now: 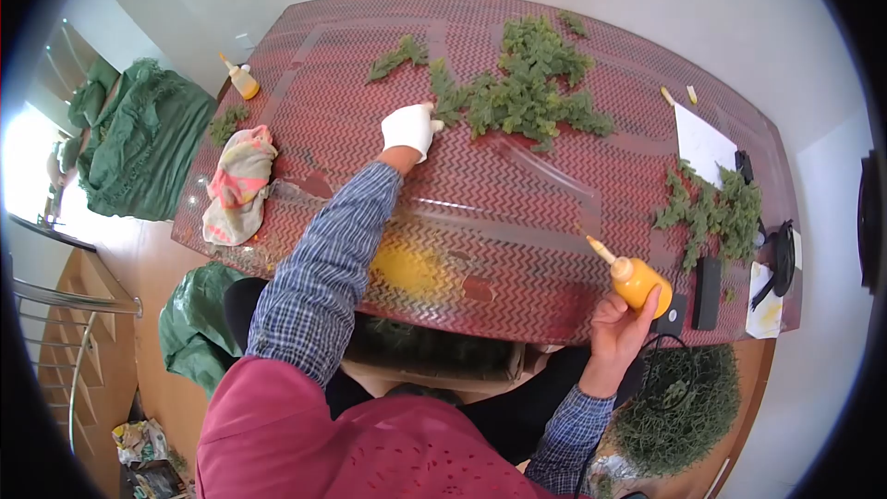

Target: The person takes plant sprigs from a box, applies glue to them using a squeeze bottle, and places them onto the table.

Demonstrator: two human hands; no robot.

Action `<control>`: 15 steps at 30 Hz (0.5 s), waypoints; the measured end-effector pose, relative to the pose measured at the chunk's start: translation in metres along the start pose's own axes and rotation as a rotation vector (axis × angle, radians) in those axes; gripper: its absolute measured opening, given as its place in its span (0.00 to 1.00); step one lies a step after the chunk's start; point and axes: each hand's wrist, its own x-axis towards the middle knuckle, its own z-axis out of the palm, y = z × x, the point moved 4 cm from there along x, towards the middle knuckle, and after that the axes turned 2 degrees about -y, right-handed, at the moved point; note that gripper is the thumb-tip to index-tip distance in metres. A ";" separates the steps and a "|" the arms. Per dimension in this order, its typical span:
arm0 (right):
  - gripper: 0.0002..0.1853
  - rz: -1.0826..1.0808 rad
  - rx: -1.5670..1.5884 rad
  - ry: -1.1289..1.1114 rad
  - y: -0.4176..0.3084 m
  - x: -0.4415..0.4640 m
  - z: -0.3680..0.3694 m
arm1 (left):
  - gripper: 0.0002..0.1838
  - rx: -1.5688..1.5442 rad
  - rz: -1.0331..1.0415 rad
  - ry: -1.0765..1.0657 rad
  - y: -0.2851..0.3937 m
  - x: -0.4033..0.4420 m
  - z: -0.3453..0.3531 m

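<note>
My left hand (409, 130), in a white glove with bare fingertips, reaches across the table. Its fingertips close on the near-left end of a leafy green sprig (447, 97). That sprig touches a larger cluster of green sprigs (527, 92), spread flat on the table. In my right hand (617, 333) is a squeeze bottle (639, 285) of yellow liquid, its pointed nozzle tilted up and to the left. The bottle is held above the table's front edge. A separate green sprig (395, 57) lies beyond my left hand.
The patterned red table (517, 263) bears yellow stains. To the left are a second bottle (242, 82) and a rag (240, 187). More sprigs (716, 208), white paper (705, 142) and a black box (707, 293) lie right. A green bundle (684, 411) sits on the floor.
</note>
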 end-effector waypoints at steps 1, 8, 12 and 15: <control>0.24 -0.004 -0.008 -0.006 0.001 0.001 0.003 | 0.23 -0.009 0.000 0.004 -0.003 0.015 0.008; 0.24 -0.014 -0.027 0.035 0.002 0.000 -0.003 | 0.13 -0.265 -0.124 -0.053 -0.035 0.000 0.012; 0.24 0.006 0.006 -0.011 0.004 -0.005 -0.004 | 0.14 -1.424 -0.508 -0.281 -0.075 -0.090 0.042; 0.24 0.030 -0.005 0.010 0.004 -0.007 -0.006 | 0.15 -1.847 -0.666 -0.228 -0.071 -0.178 0.045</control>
